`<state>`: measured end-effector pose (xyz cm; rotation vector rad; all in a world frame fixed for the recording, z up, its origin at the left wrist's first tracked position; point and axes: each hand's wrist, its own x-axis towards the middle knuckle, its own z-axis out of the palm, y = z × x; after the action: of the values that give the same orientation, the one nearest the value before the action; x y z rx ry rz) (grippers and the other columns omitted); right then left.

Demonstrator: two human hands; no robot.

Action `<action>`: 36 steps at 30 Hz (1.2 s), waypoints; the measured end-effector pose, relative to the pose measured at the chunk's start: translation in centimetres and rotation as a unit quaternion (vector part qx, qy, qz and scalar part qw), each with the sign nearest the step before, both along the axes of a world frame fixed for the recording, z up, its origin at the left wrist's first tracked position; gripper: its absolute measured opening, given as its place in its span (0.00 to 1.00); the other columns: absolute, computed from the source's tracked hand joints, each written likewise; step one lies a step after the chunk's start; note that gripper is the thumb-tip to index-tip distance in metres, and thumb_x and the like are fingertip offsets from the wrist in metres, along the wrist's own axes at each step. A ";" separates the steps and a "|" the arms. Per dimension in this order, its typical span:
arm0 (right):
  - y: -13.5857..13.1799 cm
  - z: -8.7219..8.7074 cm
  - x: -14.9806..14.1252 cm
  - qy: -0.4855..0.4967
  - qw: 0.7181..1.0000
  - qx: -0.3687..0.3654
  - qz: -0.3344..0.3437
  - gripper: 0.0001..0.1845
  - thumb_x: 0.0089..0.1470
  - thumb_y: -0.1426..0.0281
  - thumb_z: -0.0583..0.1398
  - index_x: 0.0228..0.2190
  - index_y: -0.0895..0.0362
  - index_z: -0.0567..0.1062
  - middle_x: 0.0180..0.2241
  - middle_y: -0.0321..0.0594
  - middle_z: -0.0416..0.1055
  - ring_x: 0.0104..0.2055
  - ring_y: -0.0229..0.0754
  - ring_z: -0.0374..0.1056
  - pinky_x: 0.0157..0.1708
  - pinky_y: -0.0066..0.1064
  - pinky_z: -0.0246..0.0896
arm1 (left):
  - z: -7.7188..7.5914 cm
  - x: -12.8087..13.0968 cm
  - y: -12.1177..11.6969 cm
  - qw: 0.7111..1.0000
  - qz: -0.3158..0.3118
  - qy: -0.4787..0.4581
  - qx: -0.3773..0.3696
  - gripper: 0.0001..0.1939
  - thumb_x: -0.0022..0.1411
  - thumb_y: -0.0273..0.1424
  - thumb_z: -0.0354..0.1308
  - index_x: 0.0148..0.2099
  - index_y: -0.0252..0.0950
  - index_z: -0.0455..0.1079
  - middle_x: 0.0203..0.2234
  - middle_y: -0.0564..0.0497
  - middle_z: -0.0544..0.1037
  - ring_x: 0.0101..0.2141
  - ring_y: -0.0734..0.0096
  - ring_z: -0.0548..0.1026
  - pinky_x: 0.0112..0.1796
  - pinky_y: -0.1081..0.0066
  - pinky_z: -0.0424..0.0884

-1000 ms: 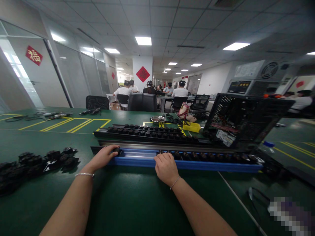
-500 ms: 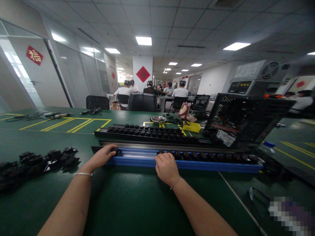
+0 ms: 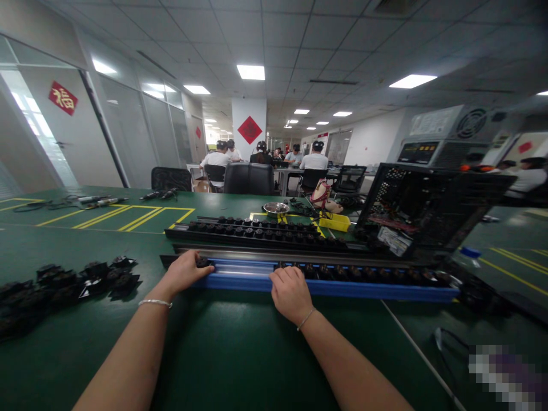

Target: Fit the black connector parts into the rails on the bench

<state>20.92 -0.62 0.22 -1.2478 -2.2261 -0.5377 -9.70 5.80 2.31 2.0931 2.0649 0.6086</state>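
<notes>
A long blue trough (image 3: 363, 290) lies across the green worktop (image 3: 240, 354). A row of black round pieces (image 3: 340, 271) sits inside it, from the middle to the right end. Left of the row, the trough shows its shiny floor. One more black piece (image 3: 202, 262) is at the left end, by the left hand (image 3: 186, 273). That hand is part open, with its thumb and fingers around the piece — I cannot tell how tight. The right hand (image 3: 291, 294) has bent fingers on the trough, at the row's left end; its fingertips are hidden, so I cannot tell what they hold.

Just behind, black rails (image 3: 184, 233) hold more round pieces in lines. A pile of black parts (image 3: 92, 277) lies on the left. Farther back, a silver bowl (image 3: 276, 209) has small things in it — too tiny to name. Near it is a yellow bin (image 3: 334, 223). The open computer case (image 3: 464, 211) on the right has boards inside.
</notes>
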 end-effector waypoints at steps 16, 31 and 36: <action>0.0 0.0 0.0 -0.001 1.000 0.012 -0.001 0.07 0.50 0.75 0.55 0.33 0.56 0.71 0.32 0.39 0.68 0.37 0.42 0.56 0.42 0.36 0.47 | 0.3 -1.0 0.2 0.999 0.029 -0.002 0.035 0.27 0.47 0.43 0.54 0.46 0.30 0.67 0.41 0.40 0.74 0.41 0.57 0.72 0.40 0.67 0.67; 0.0 0.0 0.0 -0.003 1.000 0.016 -0.002 0.08 0.51 0.75 0.55 0.34 0.56 0.72 0.32 0.40 0.68 0.37 0.42 0.57 0.41 0.35 0.47 | 0.8 -1.3 -0.2 0.997 0.061 -0.029 0.033 0.19 0.47 0.39 0.54 0.39 0.34 0.69 0.31 0.46 0.77 0.34 0.61 0.74 0.33 0.69 0.67; 0.1 0.0 0.0 -0.001 1.000 0.015 -0.001 0.07 0.50 0.75 0.55 0.33 0.56 0.71 0.32 0.40 0.69 0.37 0.42 0.57 0.41 0.36 0.47 | 0.6 -1.6 -0.1 0.996 0.075 -0.034 0.037 0.19 0.45 0.40 0.54 0.38 0.33 0.69 0.28 0.47 0.76 0.32 0.60 0.74 0.31 0.69 0.67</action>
<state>20.94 -0.54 0.20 -1.2335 -2.2101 -0.5709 -11.25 5.69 2.87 1.9376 2.2078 0.7770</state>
